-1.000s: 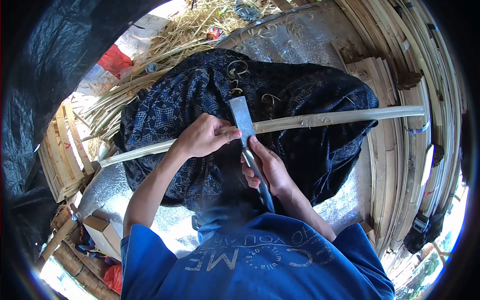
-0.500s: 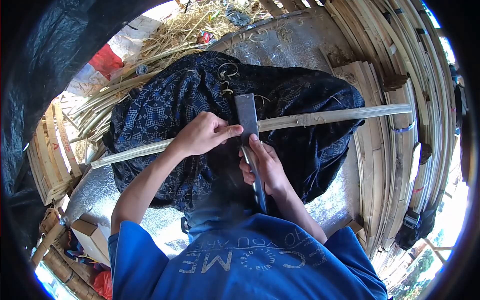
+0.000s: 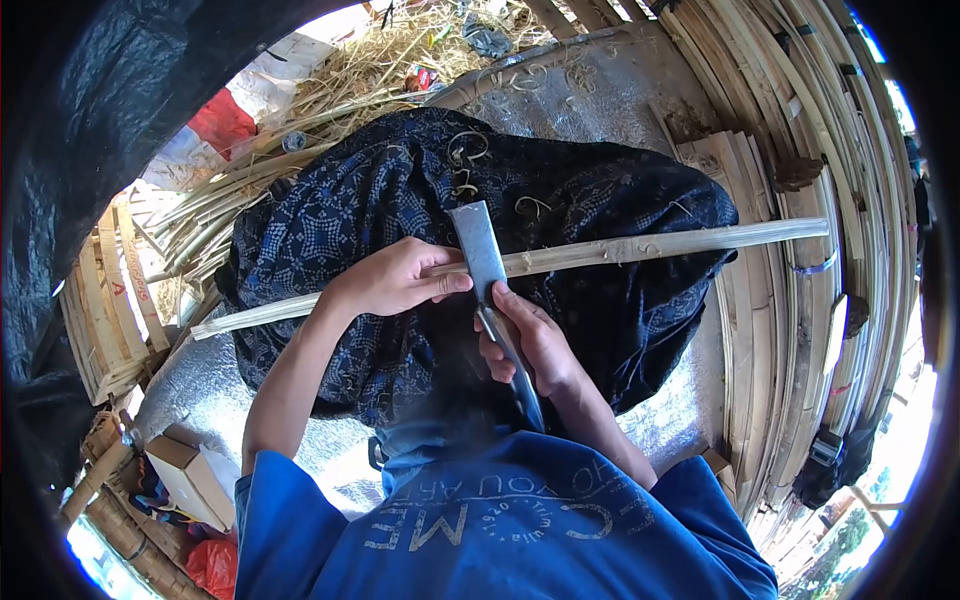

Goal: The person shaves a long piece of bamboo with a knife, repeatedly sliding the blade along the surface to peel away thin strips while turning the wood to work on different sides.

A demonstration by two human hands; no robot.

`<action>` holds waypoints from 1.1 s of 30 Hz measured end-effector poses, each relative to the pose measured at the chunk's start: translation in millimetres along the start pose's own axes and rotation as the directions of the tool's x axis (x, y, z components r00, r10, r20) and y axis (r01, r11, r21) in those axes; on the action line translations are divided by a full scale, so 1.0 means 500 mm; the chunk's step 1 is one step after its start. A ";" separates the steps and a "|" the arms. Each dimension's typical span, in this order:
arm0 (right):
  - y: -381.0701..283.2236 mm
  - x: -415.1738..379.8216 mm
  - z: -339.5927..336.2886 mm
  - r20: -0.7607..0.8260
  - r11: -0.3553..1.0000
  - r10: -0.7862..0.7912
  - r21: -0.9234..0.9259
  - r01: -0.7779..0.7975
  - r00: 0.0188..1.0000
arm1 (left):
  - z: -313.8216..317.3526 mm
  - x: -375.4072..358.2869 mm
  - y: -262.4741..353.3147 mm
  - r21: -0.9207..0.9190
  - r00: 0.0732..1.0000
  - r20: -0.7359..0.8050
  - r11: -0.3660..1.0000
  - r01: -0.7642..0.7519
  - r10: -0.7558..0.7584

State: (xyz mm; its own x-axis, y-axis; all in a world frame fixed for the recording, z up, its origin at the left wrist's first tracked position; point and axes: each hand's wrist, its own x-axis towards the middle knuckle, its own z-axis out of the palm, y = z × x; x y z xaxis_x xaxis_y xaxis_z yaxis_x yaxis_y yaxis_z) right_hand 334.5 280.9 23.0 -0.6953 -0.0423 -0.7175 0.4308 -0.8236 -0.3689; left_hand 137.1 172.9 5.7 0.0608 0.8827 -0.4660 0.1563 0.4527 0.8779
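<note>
A long pale bamboo strip (image 3: 680,240) lies across my lap, over a dark blue patterned cloth (image 3: 330,220). My left hand (image 3: 405,280) is closed around the strip just left of the middle, thumb in front. In my right hand (image 3: 530,340) is a knife (image 3: 478,240) with a broad, square-ended steel blade. Its blade crosses the strip right beside my left fingertips, pointing away from me, and the handle runs back toward my body. Whether the edge bites into the strip cannot be made out. Thin curled shavings (image 3: 468,150) lie on the cloth.
Tall stacks of bamboo slats (image 3: 760,330) stand along the right. A wooden crate (image 3: 110,300) and a cardboard box (image 3: 190,475) are on the left. Beyond the cloth, loose straw-like shavings (image 3: 370,70) cover the ground next to a silvery mat (image 3: 590,100).
The blade has tilted, its far end swinging left. My left hand has shifted slightly left and down, with its fingers lying more along the strip. My right hand still grips the knife.
</note>
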 end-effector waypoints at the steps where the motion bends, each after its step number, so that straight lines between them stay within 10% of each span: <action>1: -0.002 -0.001 -0.002 -0.003 1.000 -0.002 0.011 0.002 1.000 | 0.009 0.000 0.003 0.017 0.996 -0.060 0.998 -0.064 0.065; 20: -0.023 -0.029 -0.021 0.015 0.994 -0.051 -0.093 0.052 0.999 | 0.007 0.007 0.018 0.098 0.995 -0.069 0.993 -0.063 0.070; 22: -0.042 -0.024 0.028 -0.219 0.994 0.005 0.106 0.019 0.976 | 0.005 0.011 0.013 0.072 0.997 -0.057 0.996 -0.045 0.049; 26: -0.028 -0.015 -0.021 0.098 0.999 -0.032 -0.002 0.033 0.995 | 0.006 0.003 0.016 0.020 0.996 -0.086 1.000 -0.011 0.012; 33: -0.041 -0.032 -0.011 -0.068 0.997 0.022 -0.068 -0.027 0.997 | 0.015 0.001 0.015 0.080 0.982 -0.133 0.989 -0.124 0.134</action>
State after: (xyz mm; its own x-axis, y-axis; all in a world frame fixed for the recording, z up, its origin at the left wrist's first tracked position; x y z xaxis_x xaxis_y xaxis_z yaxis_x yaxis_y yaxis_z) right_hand 340.0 301.4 38.7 -0.6451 -0.0224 -0.7638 0.4872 -0.7821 -0.3885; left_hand 145.7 175.5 11.3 -0.0499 0.9443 -0.3252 0.2261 0.3279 0.9173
